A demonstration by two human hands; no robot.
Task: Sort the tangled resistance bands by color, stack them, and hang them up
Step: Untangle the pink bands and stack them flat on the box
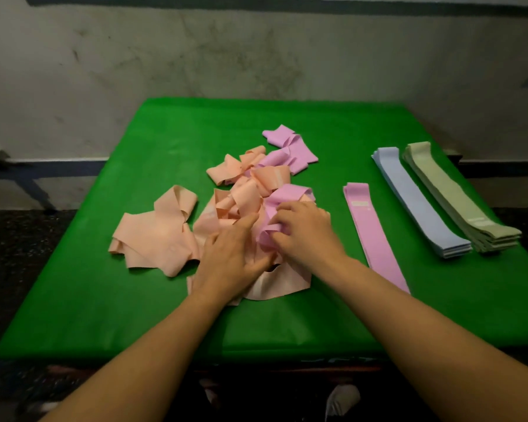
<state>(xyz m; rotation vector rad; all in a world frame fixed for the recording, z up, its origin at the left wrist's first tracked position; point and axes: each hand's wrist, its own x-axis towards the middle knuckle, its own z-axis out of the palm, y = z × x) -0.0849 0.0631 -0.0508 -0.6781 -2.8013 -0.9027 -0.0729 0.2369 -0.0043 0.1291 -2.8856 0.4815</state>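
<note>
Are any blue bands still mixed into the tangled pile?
No: the tangled pile shows only peach and pink bands, while the blue stack lies flat apart at the right.

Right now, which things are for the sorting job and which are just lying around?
For the job:
- tangled peach bands
- tangled pink bands
- flat pink band
- blue stack
- pale green stack
- left hand, pressing the tangle
- right hand, pinching a pink band

Just lying about:
- green table cover
- stained wall
- white shoe under the table
</note>
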